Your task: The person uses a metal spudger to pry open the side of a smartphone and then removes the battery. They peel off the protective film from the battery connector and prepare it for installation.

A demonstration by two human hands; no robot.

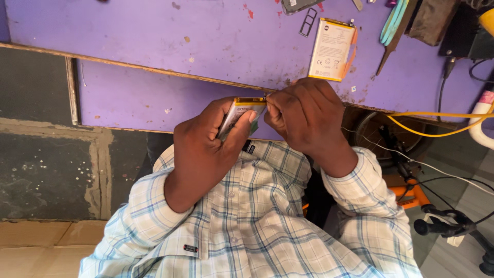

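Both hands [257, 128] around phone battery [242, 110]

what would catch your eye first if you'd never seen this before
First, the two hands meeting mid-frame at the bench edge: the left hand grips a flat phone battery, and the right hand pinches at its yellow top edge. Next, the purple bench top, with a second white battery lying on it at upper right and a yellow cable trailing off right.

A scuffed purple-painted wooden workbench [206, 36] carries a flat white-and-yellow rectangular phone battery [332, 50], a small black card tray frame [307, 22] and teal plastic strips [393, 21].
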